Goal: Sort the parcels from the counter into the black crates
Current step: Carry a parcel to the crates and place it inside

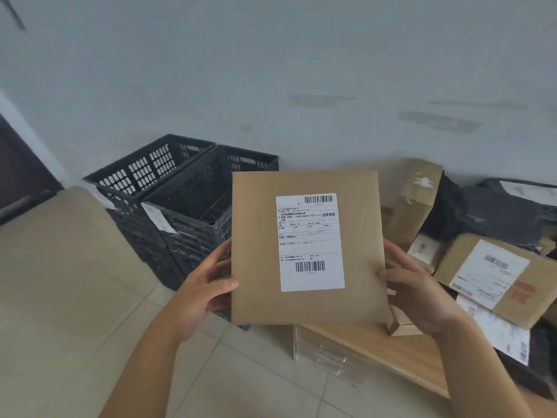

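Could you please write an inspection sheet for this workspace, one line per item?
Surface: wooden counter, parcels piled on its right part.
Job's things: flat brown parcel with white label, held upright; two black crates side by side on the tiled floor, contents not visible.
Clutter: cardboard boxes and dark bags heaped on the counter.
Hands: left hand grips the parcel's left edge; right hand grips its right edge.
Cables: nothing seen.
Surroundings: pale wall behind.
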